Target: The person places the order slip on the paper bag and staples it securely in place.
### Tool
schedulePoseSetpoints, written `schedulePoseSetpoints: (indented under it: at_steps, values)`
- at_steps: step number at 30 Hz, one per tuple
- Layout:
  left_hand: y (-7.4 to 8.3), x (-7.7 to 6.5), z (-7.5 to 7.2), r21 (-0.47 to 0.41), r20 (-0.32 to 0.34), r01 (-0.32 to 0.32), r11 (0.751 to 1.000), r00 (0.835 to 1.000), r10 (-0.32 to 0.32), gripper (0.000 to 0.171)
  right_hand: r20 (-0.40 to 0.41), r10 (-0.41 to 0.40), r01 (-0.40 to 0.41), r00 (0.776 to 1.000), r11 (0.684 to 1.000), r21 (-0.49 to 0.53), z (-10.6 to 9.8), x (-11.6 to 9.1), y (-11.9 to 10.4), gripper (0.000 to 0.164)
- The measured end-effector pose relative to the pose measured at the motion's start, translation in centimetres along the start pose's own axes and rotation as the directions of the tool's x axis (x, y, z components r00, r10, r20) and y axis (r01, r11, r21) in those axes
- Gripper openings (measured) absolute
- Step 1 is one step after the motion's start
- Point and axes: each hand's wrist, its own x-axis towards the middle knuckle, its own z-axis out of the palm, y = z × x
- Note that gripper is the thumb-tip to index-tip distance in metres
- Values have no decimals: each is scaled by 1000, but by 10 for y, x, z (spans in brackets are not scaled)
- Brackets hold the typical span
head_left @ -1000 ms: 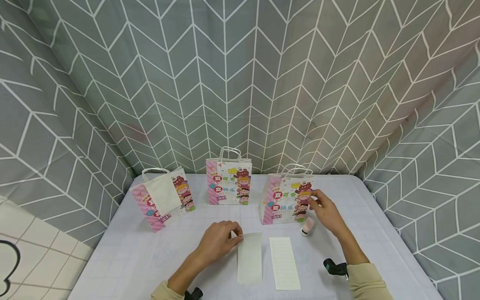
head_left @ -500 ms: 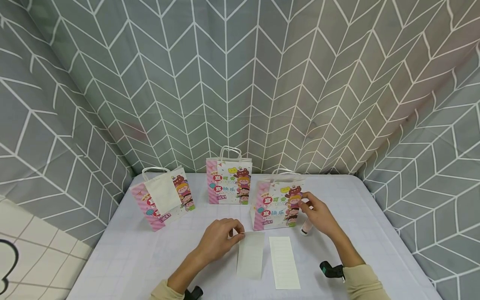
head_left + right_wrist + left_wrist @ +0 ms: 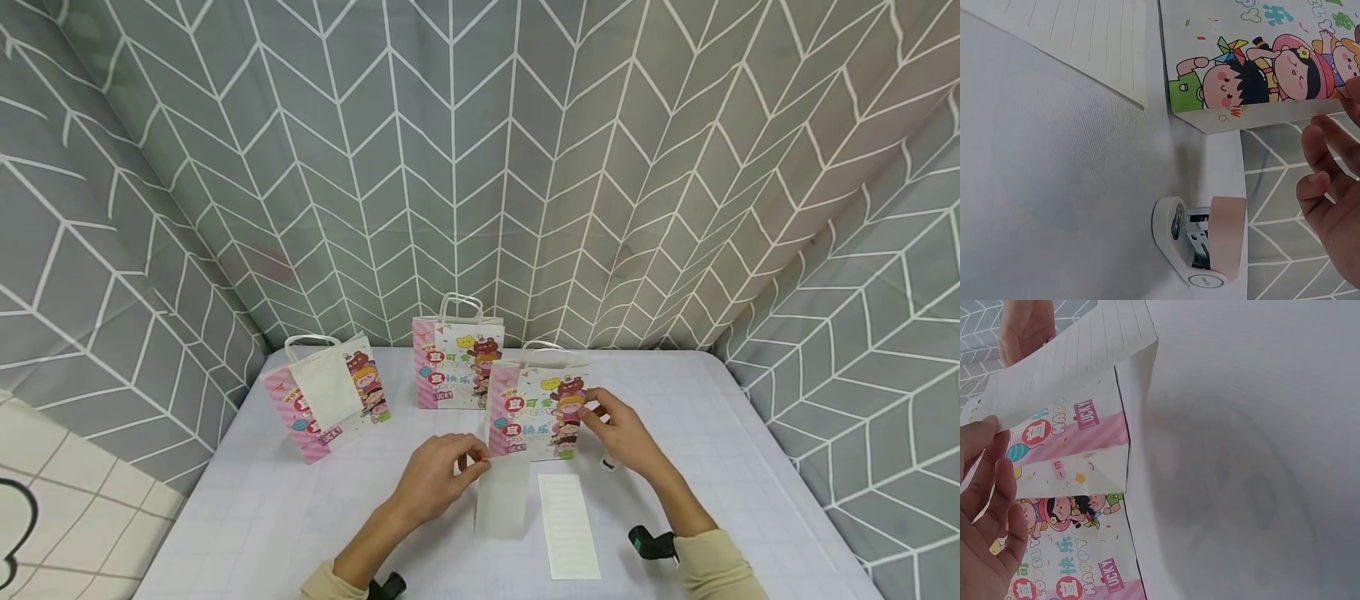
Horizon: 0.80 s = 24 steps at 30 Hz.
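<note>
My left hand (image 3: 441,473): pinching a lined sheet (image 3: 502,502) by its upper corner, before the printed bag (image 3: 534,417). My right hand (image 3: 621,430): gripping that bag's side edge. Nearby on the table (image 3: 667,379): stapler (image 3: 1227,239); second sheet (image 3: 570,529), flat. Farther: two matching bags (image 3: 459,367) (image 3: 367,392).

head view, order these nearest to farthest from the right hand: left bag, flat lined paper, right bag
1. Right bag: nearest, its right edge pinched by the right hand.
2. Flat lined paper: next, lying left of the hand and closer to the person.
3. Left bag: farthest, leftmost of the three bags.
</note>
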Motion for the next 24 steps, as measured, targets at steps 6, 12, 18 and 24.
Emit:
schedulePoseSetpoints:
  at_steps: [6, 12, 18, 24]
  values:
    - [1, 0, 1, -2, -76, -19, 1000, 997, 18, 12, 3, -28, 28, 1000, 1000, -13, 5, 0, -3, 33]
    - [0, 3, 1, -14, -230, -87, 996, 970, 82, 12, 9, -41, 41, 999, 999, -12, 10, 1, -8, 31]
    - [3, 10, -2, -41, -363, -137, 990, 925, 113, 10, 18, -68, 68, 997, 998, -10, 15, 1, -13, 30]
    - [7, 16, -5, -32, -457, -194, 981, 875, 158, 11, 32, -87, 88, 996, 996, -14, 19, 1, -18, 29]
